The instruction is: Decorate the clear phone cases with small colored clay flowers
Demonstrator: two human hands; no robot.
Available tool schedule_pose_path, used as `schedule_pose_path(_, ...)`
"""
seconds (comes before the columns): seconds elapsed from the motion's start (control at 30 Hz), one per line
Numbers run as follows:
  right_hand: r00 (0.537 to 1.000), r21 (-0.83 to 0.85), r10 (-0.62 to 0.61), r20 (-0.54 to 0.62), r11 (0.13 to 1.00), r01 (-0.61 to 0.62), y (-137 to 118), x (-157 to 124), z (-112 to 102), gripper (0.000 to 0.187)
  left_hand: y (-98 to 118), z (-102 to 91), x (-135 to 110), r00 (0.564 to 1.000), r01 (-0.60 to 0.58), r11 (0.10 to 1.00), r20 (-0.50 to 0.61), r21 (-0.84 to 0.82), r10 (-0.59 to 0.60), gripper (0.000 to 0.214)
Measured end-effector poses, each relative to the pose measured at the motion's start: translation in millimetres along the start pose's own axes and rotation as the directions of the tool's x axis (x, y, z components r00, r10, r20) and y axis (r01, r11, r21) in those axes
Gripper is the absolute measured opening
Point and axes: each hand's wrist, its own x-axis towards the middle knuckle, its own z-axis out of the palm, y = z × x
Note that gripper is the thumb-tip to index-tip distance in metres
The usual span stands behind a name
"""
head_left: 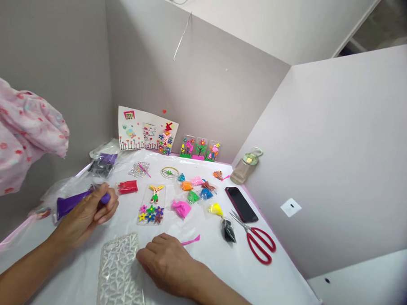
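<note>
My left hand is closed around a lump of purple clay, which shows beside the thumb. Just behind that wrist lies a packet of purple clay. My right hand rests on the table with its fingers curled under, so whatever they hold is hidden. It lies by the right edge of a clear, textured slab. A pink tool sticks out past that hand's far side. Ahead of both hands, a clear phone case carries a clay rabbit and several colourful clay flowers.
Bagged clay in several colours, including red, pink and black, lies about. Red-handled scissors, a phone and a bottle are at the right. Decorated cases lean against the back wall; rhinestones lie left.
</note>
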Motion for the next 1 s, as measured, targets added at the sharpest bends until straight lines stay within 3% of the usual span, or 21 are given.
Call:
schedule_pose_path(0.13, 1.0, 0.001, 0.011, -0.006, 1.0, -0.011, -1.4, 0.3, 0.9, 0.014, 3.1, -2.0, 2.1, 0.999, -0.012, 0.999, -0.044, -0.043, 0.01, 0.072)
schedule_pose_path(0.27, 1.0, 0.022, 0.003, -0.022, 1.0, -0.003, 1.4, 1.3, 5.6, 0.014, 4.0, -2.1, 5.4, 0.989, -0.022, 0.997, -0.145, -0.074, 0.011, 0.047)
schedule_pose_path(0.37, 0.984, 0.017, 0.169, -0.057, 0.986, -0.168, 22.0, -1.4, -2.5, 0.011, 2.6, -2.6, 8.3, 0.976, -0.041, 0.995, -0.218, -0.094, 0.02, 0.041)
schedule_pose_path(0.43, 0.905, -0.015, 0.408, -0.12, 0.911, -0.413, 46.3, -5.7, -17.4, 0.014, 1.5, -4.8, 10.3, 0.962, -0.056, 0.993, -0.272, -0.107, 0.025, 0.031)
schedule_pose_path(0.5, 0.835, -0.052, 0.526, -0.163, 0.84, -0.54, 74.3, -10.2, -35.9, 0.028, 1.2, -7.9, 12.0, 0.947, -0.07, 0.99, -0.319, -0.119, 0.028, 0.026)
schedule_pose_path(0.57, 0.802, -0.093, 0.58, -0.141, 0.799, -0.594, 99.6, -12.6, -51.1, 0.04, 1.6, -10.7, 13.1, 0.938, -0.082, 0.988, -0.345, -0.132, 0.032, 0.026)
schedule_pose_path(0.67, 0.816, -0.151, 0.577, -0.02, 0.806, -0.573, 123.2, -11.2, -57.7, 0.059, 2.8, -12.0, 13.6, 0.938, -0.085, 0.985, -0.344, -0.151, 0.029, 0.027)
schedule_pose_path(0.8, 0.817, -0.194, 0.568, 0.097, 0.816, -0.545, 131.7, -6.2, -44.7, 0.056, 4.8, -8.3, 12.3, 0.957, -0.071, 0.983, -0.289, -0.167, 0.02, 0.036)
schedule_pose_path(0.9, 0.791, -0.217, 0.606, 0.082, 0.786, -0.579, 132.9, -5.6, -38.4, 0.042, 7.7, -6.6, 10.2, 0.967, -0.076, 0.981, -0.253, -0.179, 0.029, 0.044)
schedule_pose_path(1.0, 0.737, -0.221, 0.676, 0.001, 0.719, -0.659, 133.0, -6.9, -39.7, 0.034, 11.1, -9.5, 8.8, 0.97, -0.083, 0.976, -0.241, -0.199, 0.034, 0.045)
